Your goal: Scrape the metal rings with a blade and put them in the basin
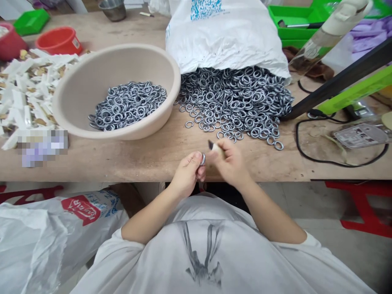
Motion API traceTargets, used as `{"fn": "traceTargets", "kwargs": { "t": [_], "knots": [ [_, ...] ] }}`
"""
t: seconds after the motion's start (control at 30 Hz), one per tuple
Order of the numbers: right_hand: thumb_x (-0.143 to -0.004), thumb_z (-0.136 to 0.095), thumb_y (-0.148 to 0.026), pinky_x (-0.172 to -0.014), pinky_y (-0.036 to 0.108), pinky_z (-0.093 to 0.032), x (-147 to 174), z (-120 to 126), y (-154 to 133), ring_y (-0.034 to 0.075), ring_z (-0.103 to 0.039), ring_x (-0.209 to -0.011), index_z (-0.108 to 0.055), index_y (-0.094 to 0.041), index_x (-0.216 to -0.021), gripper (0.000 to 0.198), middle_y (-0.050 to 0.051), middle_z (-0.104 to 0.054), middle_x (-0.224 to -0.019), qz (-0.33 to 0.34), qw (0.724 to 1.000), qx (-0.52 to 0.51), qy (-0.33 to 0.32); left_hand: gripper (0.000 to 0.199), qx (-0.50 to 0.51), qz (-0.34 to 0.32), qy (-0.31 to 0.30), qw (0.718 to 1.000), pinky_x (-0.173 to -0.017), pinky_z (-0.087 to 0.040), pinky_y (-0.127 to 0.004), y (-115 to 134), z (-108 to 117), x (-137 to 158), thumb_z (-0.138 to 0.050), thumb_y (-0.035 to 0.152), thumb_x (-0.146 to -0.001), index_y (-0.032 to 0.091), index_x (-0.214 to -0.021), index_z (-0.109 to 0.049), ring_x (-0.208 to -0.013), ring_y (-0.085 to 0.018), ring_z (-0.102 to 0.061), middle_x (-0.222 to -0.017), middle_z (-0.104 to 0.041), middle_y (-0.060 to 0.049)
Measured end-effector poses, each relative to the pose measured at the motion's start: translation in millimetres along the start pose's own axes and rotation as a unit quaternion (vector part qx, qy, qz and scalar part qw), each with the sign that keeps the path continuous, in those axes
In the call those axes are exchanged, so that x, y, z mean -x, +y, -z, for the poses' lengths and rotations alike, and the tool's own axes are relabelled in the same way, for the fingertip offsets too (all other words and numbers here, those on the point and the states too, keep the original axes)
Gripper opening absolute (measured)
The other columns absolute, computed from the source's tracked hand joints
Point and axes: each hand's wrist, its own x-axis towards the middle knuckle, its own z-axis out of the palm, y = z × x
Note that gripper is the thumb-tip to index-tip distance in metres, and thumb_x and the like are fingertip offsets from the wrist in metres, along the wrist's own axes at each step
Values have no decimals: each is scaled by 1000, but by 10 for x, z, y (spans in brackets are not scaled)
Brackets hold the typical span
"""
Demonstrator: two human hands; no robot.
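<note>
Near the table's front edge, my left hand (188, 173) pinches a small grey metal ring (202, 159) between thumb and fingertips. Close beside it, slightly blurred, my right hand (231, 163) is closed around a small pale tool with a dark tip (217, 150); its exact kind I cannot make out. Beyond both hands, a large heap of the same rings (232, 100) spills from a white sack (226, 41). To the left, a wide beige basin (67, 98) holds many more rings (131, 104).
White and brown scraps (24, 94) cover the table's left side, with a red bowl (59, 41) behind. On the right are a clear bottle (321, 41), a slanting black bar (343, 77), a black cable (298, 141) and green trays (294, 20). A plastic sack (39, 237) stands below left.
</note>
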Motion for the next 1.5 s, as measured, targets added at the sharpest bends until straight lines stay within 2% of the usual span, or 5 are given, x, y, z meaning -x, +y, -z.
{"fn": "traceTargets", "kwargs": {
  "t": [0.43,0.67,0.83,1.27,1.5],
  "knots": [
    [-89,-67,-28,-67,35,-39,-1017,43,273,25,-62,-80,-74,-19,-95,13,14,-68,-101,-12,896,445,-7,35,-8,-14,75,997,-68,-57,-23,236,361,-45,-78,32,-75,16,-106,-71,-67,-10,-66,-88,-75,-5],
    [-85,-71,-46,-61,30,-41,-602,84,50,15,-53,-62,-67,-19,-81,27,2,-61,-71,-73,996,25,-36,28,9,-30,88,996,-57,-48,-19,229,279,-185,-75,40,-79,15,-87,-65,-63,-7,-56,-80,-64,-1],
    [-73,-75,-67,-44,25,-34,-83,-122,-150,8,-41,-47,-58,-22,-77,48,-4,-56,-63,-147,958,-235,-71,49,-94,-132,86,983,-51,-35,-20,55,102,-215,-66,67,-82,18,-79,-61,-58,-8,-42,-68,-53,2],
    [-68,-80,-65,-60,27,-52,23,-197,-97,13,-59,-62,-55,-25,-87,51,-3,-64,-77,-123,951,-278,-67,51,-14,-73,47,996,-44,-21,-20,-22,-24,-117,-71,64,-79,19,-71,-48,-48,-6,-22,-54,-31,8],
    [-99,-52,-49,-66,29,-43,90,66,-99,15,-59,-69,-64,-21,-83,34,2,-66,-75,67,993,14,-100,51,7,-47,42,998,-42,-22,-17,41,-36,-116,-71,60,-81,19,-68,-44,-45,-5,-24,-53,-33,8]
  ]
}}
